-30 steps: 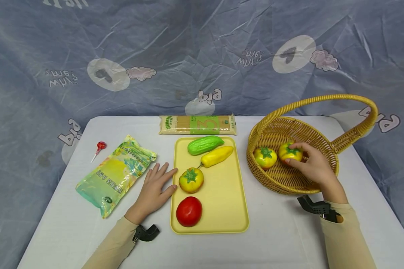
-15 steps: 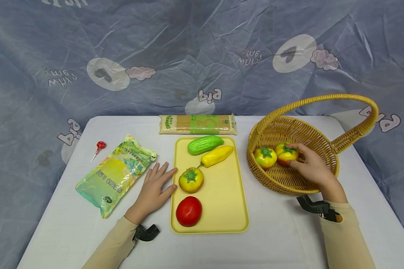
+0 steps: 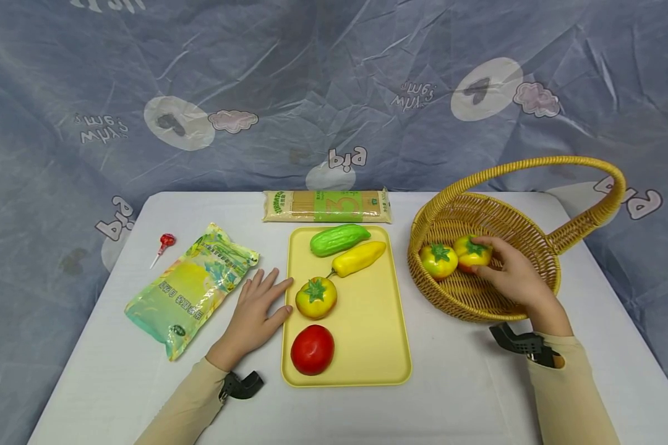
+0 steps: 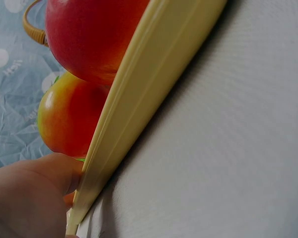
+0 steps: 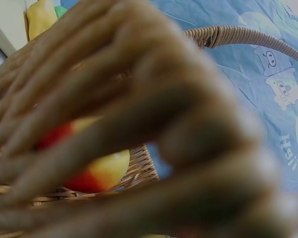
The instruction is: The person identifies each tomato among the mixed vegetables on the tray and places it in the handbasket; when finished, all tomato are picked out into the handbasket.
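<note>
My right hand [image 3: 514, 275] reaches into a wicker basket [image 3: 442, 301] at the right, its thumb and fingers around a yellow-and-red tomato [image 3: 469, 253] with a green leafy top. Beside that one, at the basket's left side, lies a similar tomato [image 3: 438, 262]. In the right wrist view blurred fingers cover most of the basket. My left hand [image 3: 256, 316] rests spread and flat on the table, its thumb and index fingertip at the left edge of a yellow tray [image 3: 367, 327]. On the tray sit another yellow tomato [image 3: 316, 298] and a smooth red fruit [image 3: 312, 350].
A green gourd-like vegetable [image 3: 339, 240] and a yellow pepper [image 3: 359, 258] lie at the tray's back. Behind it is a noodle packet [image 3: 328, 206]. A green-yellow bag [image 3: 192, 290] and a lollipop [image 3: 167, 241] lie at left. The basket's handle [image 3: 534, 162] arches high.
My right hand has shifted the tomato slightly left, bringing it close beside the other one in the basket. My left hand has stayed where it was.
</note>
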Tool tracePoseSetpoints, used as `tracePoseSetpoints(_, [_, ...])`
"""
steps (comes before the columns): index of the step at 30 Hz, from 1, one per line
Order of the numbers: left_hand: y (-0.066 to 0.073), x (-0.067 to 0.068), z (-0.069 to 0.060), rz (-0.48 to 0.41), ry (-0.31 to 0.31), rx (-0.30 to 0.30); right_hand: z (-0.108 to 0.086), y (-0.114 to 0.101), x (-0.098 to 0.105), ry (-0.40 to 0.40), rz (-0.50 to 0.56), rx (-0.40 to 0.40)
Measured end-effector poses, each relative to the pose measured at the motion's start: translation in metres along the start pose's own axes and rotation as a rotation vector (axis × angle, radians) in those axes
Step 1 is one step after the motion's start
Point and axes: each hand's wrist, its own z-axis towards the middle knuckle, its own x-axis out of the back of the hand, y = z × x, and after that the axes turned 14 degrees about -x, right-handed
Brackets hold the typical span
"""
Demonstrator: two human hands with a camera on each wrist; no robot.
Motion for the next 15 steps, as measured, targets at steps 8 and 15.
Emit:
tracePoseSetpoints(8, [0.0001, -0.0001, 0.0005, 0.006, 0.001, -0.003, 0.0005, -0.0008, 0.0002, 0.002, 0.010, -0.013])
tracePoseSetpoints(15, [0.0008, 0.0012, 0.0009, 0.008, 0.005, -0.006, 0.0001, -0.0033, 0.0008, -0.004, 0.007, -0.011])
